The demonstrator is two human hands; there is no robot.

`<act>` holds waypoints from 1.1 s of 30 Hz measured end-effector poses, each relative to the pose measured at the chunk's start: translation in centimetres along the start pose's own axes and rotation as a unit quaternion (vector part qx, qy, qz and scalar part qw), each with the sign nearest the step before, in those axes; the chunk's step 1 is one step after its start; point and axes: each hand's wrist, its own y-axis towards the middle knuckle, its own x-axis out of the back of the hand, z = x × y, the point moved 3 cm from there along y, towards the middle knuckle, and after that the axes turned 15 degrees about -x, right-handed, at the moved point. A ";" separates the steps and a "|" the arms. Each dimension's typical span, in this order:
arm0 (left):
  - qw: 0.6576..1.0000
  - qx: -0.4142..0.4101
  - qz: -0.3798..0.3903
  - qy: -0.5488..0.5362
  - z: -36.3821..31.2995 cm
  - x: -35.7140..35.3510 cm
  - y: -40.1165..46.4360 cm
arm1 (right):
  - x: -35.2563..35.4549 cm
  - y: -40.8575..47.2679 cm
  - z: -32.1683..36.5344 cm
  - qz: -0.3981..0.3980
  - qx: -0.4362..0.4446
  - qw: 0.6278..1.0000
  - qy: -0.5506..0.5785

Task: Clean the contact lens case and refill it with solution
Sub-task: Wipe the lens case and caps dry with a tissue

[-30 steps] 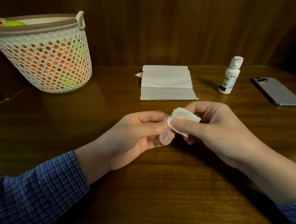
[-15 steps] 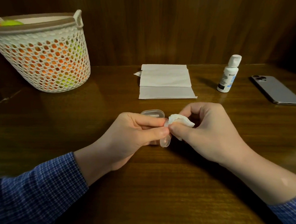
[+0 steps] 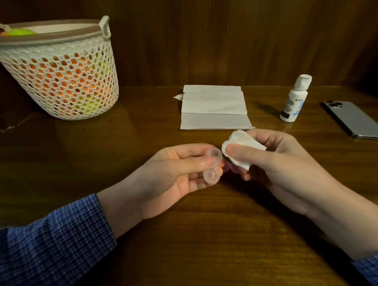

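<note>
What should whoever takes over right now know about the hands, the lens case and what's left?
Left hand: fingers pinch the clear contact lens case, its wells open.
Right hand: fingers grip a crumpled tissue beside the case, apart from it.
Solution bottle stands capped at the back of the table, right of the folded tissues. Two pinkish caps seem to lie under the right hand.
Done: wiping is under way; whether both wells are dry cannot be told.
Left: finish wiping, put the tissue down, open the bottle, fill both wells, cap the case.
</note>
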 end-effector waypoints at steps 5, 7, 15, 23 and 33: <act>1.000 -0.017 0.007 0.018 0.2 -0.1 -0.1 | -0.5 0.2 -0.5 -0.041 0.031 0.996 -0.079; 0.998 -0.032 0.009 0.048 0.2 -0.2 -0.2 | -0.6 0.1 -0.6 -0.064 0.044 0.990 -0.119; 0.978 -0.082 -0.032 0.188 0.2 0.1 -0.6 | -0.8 -0.4 -0.4 -0.172 0.087 0.948 -0.252; 0.997 -0.049 0.005 0.063 0.0 -0.2 -0.1 | -0.6 -0.5 0.2 -0.105 0.057 0.990 -0.073; 0.999 -0.031 -0.009 -0.034 -0.2 0.2 0.1 | -0.5 0.1 -0.3 0.038 -0.081 0.996 0.021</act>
